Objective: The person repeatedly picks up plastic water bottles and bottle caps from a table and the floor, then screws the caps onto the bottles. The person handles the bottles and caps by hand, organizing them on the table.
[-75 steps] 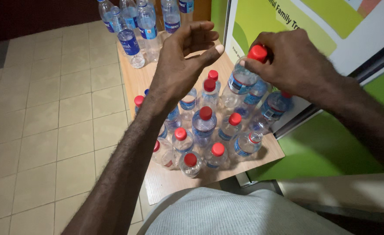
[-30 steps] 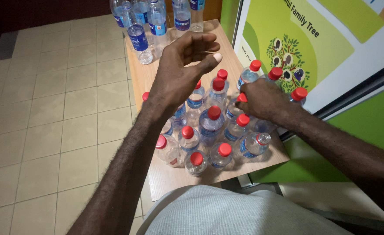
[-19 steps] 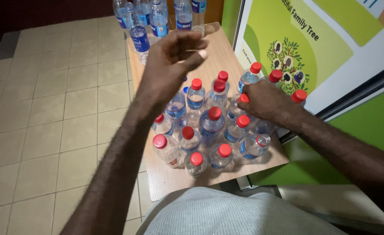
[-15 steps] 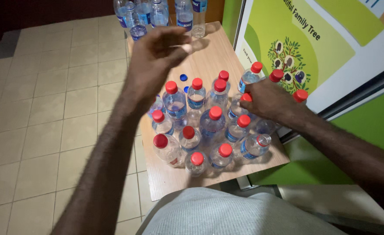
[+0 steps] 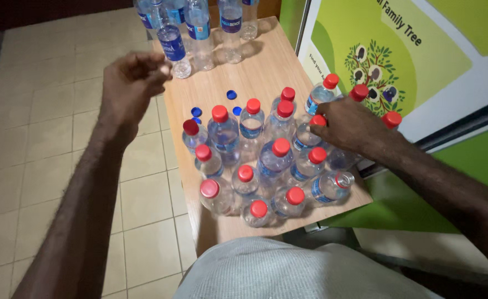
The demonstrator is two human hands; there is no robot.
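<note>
So the red-capped bottle (image 5: pixel 310 133) sits in the right part of the cluster on the wooden table (image 5: pixel 266 72), and the right hand (image 5: pixel 350 128) is wrapped over it from the right side, with the fingertips (image 5: pixel 322 125) curled right by its cap and shoulder, gripping it. That bottle stands upright, touching its neighbours, packed in with the rest of the red-capped bottles (image 5: pixel 255 160), which fill the near half of the tabletop; one bottle without a cap (image 5: pixel 332 185) lies tilted at the near right edge of the bunch. The left hand (image 5: pixel 130 83) is up in the air over the table's left edge, well apart from the cluster, fingers pulled in loosely together; I honestly can't tell if there's anything pinched in them. A few loose blue caps (image 5: pixel 231 94) lie on the bare wood between the cluster and the blue-labelled bottles (image 5: pixel 198 30) lined up at the far end, nearest that left hand. A green poster (image 5: pixel 421 61) with a tree drawing stands just beside the table on the right, and beige floor tiles (image 5: pixel 33 144) run off to the left.
</note>
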